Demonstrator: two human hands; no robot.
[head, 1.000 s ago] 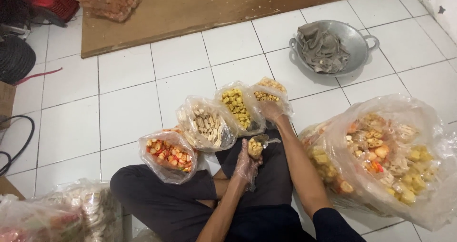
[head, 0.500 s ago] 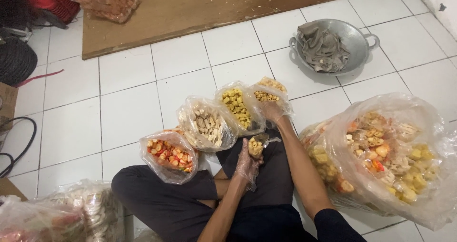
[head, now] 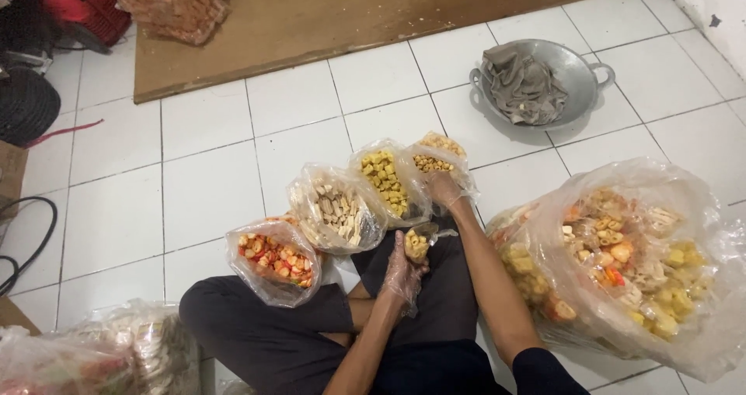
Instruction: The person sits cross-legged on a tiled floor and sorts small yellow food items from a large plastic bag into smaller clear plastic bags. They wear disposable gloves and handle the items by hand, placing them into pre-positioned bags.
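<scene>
Your left hand [head: 402, 269], gloved, fingers curled round small bag [head: 420, 242] of yellow snacks, in lap. Right hand [head: 444, 191] reaches into brown-snack bag [head: 435, 162] just beyond small bag; fingers hidden, cannot tell. Both unchanged since earlier frame. Metal pan [head: 587, 73] holds grey cloth [head: 524, 84], far beyond.

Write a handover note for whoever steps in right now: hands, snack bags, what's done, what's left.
Left hand, in a thin clear glove, holds a small bag partly filled with yellowish snacks over the lap.
Right hand reaches into the open bag of round brown snacks; whether its grip has closed on any cannot be told.
Open on the tile floor: bag of red-orange snacks, bag of pale sticks, bag of yellow pieces.
Big bag of mixed snacks lies on the right.
Done: small bag started. Left: filling it further.
</scene>
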